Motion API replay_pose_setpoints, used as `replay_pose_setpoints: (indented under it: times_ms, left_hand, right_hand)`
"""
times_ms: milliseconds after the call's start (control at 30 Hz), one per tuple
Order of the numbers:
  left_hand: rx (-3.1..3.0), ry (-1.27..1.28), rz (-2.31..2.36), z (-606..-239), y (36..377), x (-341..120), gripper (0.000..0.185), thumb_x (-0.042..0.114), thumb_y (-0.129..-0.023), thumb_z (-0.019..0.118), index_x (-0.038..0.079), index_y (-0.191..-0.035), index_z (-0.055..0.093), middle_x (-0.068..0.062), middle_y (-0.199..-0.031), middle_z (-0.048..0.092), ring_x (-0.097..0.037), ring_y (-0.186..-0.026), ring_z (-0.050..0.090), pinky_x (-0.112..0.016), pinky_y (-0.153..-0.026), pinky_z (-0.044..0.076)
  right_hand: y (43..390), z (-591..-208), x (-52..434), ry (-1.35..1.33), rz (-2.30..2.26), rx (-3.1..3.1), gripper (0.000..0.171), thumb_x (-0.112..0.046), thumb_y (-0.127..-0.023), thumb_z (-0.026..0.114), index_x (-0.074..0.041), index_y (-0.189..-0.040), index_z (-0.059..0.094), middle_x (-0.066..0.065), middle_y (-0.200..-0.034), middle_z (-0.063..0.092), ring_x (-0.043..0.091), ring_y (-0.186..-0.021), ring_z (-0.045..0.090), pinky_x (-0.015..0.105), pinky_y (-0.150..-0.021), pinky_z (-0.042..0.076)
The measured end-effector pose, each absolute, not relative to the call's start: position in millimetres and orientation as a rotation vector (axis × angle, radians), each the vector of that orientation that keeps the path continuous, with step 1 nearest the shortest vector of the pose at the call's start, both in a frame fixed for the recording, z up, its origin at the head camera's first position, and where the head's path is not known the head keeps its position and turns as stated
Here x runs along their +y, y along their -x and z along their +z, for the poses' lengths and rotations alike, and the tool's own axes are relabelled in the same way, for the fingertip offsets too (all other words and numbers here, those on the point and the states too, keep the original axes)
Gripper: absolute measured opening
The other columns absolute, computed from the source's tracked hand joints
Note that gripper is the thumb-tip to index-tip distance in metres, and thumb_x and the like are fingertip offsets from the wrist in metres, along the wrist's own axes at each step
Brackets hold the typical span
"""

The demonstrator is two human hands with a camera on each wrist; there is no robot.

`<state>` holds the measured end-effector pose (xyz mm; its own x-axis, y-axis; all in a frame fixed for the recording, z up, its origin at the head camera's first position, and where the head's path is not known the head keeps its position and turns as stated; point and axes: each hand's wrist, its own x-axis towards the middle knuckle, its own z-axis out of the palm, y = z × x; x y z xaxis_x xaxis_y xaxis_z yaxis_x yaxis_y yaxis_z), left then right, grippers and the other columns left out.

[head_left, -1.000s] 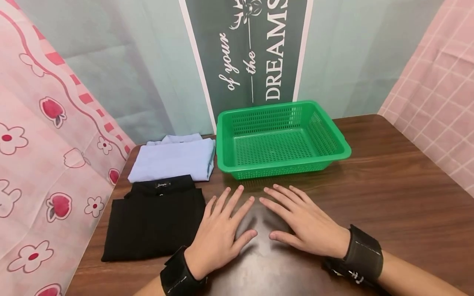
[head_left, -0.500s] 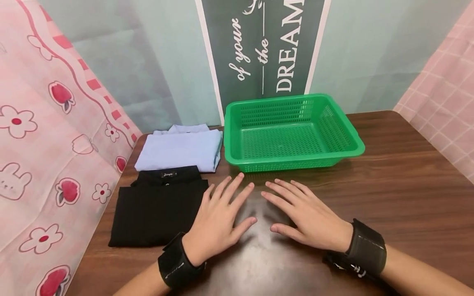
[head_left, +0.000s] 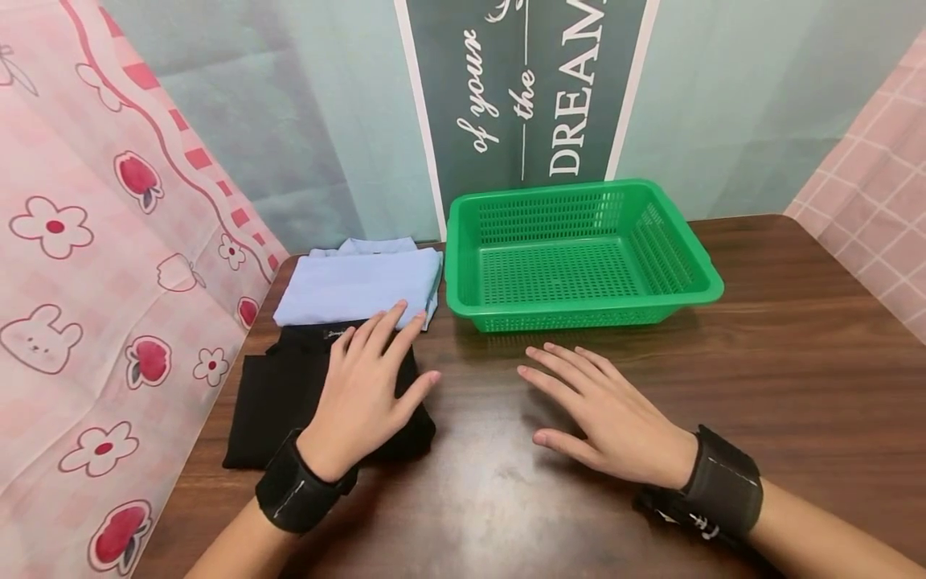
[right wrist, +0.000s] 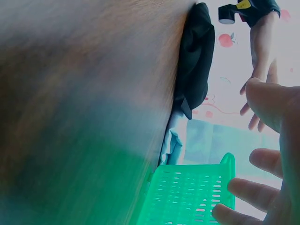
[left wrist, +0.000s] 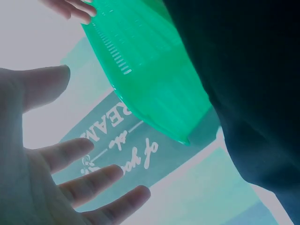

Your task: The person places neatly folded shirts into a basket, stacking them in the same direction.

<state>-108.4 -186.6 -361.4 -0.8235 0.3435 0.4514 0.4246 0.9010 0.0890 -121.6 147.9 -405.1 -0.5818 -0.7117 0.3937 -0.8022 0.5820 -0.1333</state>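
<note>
**Inspector:** Black folded garment (head_left: 289, 394) lies at the left edge of the table (head_left: 760, 362), in front of the light blue folded garment (head_left: 354, 285). What changed?

**Assistant:** The left hand (head_left: 362, 394) was flat on bare wood a second ago. It now rests on the black garment, fingers straight and spread, fingertips close to the blue one. The right hand (head_left: 604, 418) has not moved: flat on the wood, fingers spread, holding nothing.

**Inspector:** Meaning?

**Assistant:** I judge the black garment has just been singled out for handling. No grip yet.

**Inspector:** Surroundings, largest first?

**Assistant:** Dark wood-grain table; pale green backdrop with pink patterned sheets either side; a dark lettered banner (head_left: 535, 88); the green basket (head_left: 579, 305) at the rear, beside the blue garment.
</note>
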Motion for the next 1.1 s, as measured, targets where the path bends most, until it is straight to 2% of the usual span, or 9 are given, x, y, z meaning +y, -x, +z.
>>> replay_pose_setpoints:
  times_ms: [167, 333, 633, 900, 1100]
  left_hand:
    - [-2.640, 0.492, -0.290, -363, 112, -206, 0.068, 0.049, -0.098, 0.071, 0.017, -0.155, 0.053, -0.016, -0.161, 0.050, -0.040, -0.143, 0.052, -0.069, -0.109, 0.041]
    - [-2.628, 0.394, -0.293, -361, 114, -231, 0.064, 0.041, -0.097, 0.075, 0.013, -0.152, 0.056, -0.020, -0.157, 0.054, -0.044, -0.138, 0.055, -0.070, -0.105, 0.042]
    - [-2.639, 0.274, -0.263, -359, 116, -266, 0.060, 0.032, -0.095, 0.078, 0.010, -0.147, 0.060, -0.025, -0.147, 0.060, -0.050, -0.128, 0.059, -0.075, -0.093, 0.045]
    - [-2.726, 0.129, -0.302, -362, 113, -308, 0.050, 0.029, -0.096, 0.076, 0.000, -0.136, 0.067, -0.030, -0.137, 0.063, -0.053, -0.121, 0.060, -0.074, -0.097, 0.046]
    - [-2.917, 0.001, -0.287, -372, 102, -333, 0.055, 0.033, -0.100, 0.072, -0.007, -0.137, 0.063, -0.034, -0.136, 0.061, -0.056, -0.122, 0.058, -0.075, -0.101, 0.045]
  right_hand:
    - [123, -405, 149, -1.245, 0.419, -2.520, 0.077, -0.061, -0.101, 0.061, -0.024, -0.164, 0.039, 0.007, -0.166, 0.045, 0.032, -0.154, 0.042, 0.055, -0.122, 0.031]
    - [125, -405, 150, -1.240, 0.406, -2.536, 0.078, -0.060, -0.099, 0.065, -0.024, -0.164, 0.040, 0.005, -0.167, 0.044, 0.031, -0.154, 0.042, 0.053, -0.123, 0.031]
    - [132, -403, 144, -1.258, 0.462, -2.526, 0.076, -0.058, -0.100, 0.065, -0.023, -0.163, 0.040, 0.005, -0.167, 0.043, 0.030, -0.152, 0.045, 0.055, -0.121, 0.035]
    - [146, -394, 118, -1.299, 0.555, -2.498, 0.071, -0.055, -0.102, 0.064, -0.020, -0.161, 0.045, 0.004, -0.166, 0.045, 0.027, -0.151, 0.046, 0.053, -0.119, 0.040]
    - [149, -393, 92, -1.366, 0.561, -2.498, 0.071, -0.055, -0.102, 0.064, -0.022, -0.161, 0.043, 0.002, -0.166, 0.044, 0.023, -0.153, 0.045, 0.049, -0.122, 0.039]
